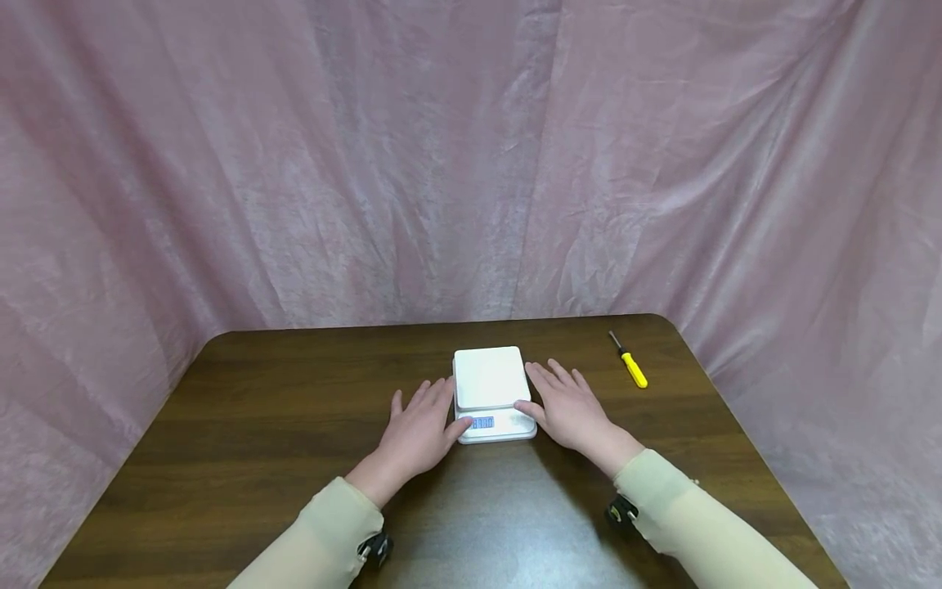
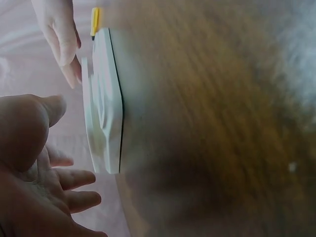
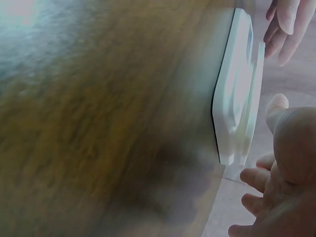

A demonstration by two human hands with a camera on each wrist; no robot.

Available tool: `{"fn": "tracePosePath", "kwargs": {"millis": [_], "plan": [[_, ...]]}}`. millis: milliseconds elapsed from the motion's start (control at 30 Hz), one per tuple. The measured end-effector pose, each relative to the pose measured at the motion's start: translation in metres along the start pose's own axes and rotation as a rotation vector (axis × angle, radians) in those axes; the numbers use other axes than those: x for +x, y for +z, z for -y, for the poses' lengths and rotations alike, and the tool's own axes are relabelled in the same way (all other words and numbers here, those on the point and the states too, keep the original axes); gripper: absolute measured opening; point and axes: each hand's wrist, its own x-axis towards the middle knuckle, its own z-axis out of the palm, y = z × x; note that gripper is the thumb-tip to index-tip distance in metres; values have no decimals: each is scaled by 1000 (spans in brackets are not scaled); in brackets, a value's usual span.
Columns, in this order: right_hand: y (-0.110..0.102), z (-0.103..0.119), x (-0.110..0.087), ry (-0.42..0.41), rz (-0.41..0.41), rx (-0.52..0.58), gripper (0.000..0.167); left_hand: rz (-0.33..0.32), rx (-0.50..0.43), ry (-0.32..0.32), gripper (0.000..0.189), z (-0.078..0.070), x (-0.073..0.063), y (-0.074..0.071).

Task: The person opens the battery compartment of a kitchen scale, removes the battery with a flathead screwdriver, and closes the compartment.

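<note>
Head view: left hand (image 1: 418, 433) relaxed beside the digital scale (image 1: 491, 378) on the tabletop (image 1: 490, 483), its thumb could hide a display (image 1: 482, 423) digit; right hand (image 1: 574, 413) loose too, careless push might skid the scale; yellow-handled screwdriver (image 1: 627, 360) well apart

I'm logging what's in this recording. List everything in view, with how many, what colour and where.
scale: one, white with a lit bluish display, on the table between the hands
screwdriver: one, yellow, black and grey, towards the table's far right corner
table: one, dark brown, under the scale and screwdriver
curtain: one piece or several, cannot tell; pink, behind the table and along its sides
wrist devices: two, mainly black, one at each cuff
sleeves: two, pale cream-green, on the forearms
left hand: one, bare, at the scale's left side
right hand: one, bare, at its right side
</note>
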Motion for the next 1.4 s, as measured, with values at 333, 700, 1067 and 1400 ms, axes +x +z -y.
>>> {"fn": "tracePosePath", "kwargs": {"millis": [333,700,1067,1400], "plan": [[-1,3,12,75,42,79,78,43,-69,-58,80,3,19,-3],[0,5,19,144,108,158,82,64,-127,-87,79,4,29,-1],[5,5,22,150,139,176,81,73,-131,-89,80,2,33,2],[5,9,21,139,131,203,80,80,-130,-99,80,-1,33,2]]}}
